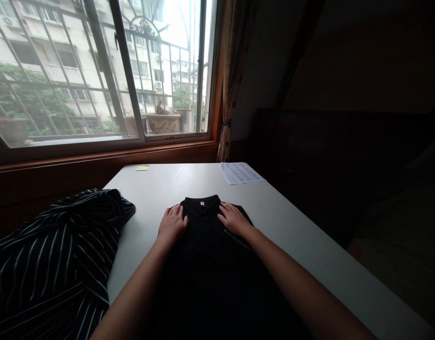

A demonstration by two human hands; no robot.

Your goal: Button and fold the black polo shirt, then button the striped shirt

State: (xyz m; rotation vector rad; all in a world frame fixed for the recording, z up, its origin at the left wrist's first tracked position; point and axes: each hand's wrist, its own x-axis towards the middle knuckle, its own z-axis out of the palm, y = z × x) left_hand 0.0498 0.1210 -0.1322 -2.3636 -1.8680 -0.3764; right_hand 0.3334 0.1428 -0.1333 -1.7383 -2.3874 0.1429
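Note:
A black polo shirt [203,245] lies face up on the white table, its collar toward the window and a small pale label inside the neck. My left hand [173,222] rests flat on the shirt's left shoulder area, fingers stretched toward the collar. On the opposite shoulder lies my right hand [234,219], also flat, with its fingers extended beside the collar. The lower part of the shirt is dark and runs toward me between my forearms, so its hem cannot be made out.
A dark striped cloth [61,255] is heaped at the left, over the edge of the white table [291,241]. Printed sheets [242,173] lie at the far right corner, a yellow note [142,167] at the far left. Behind are a barred window and a tied curtain [228,94].

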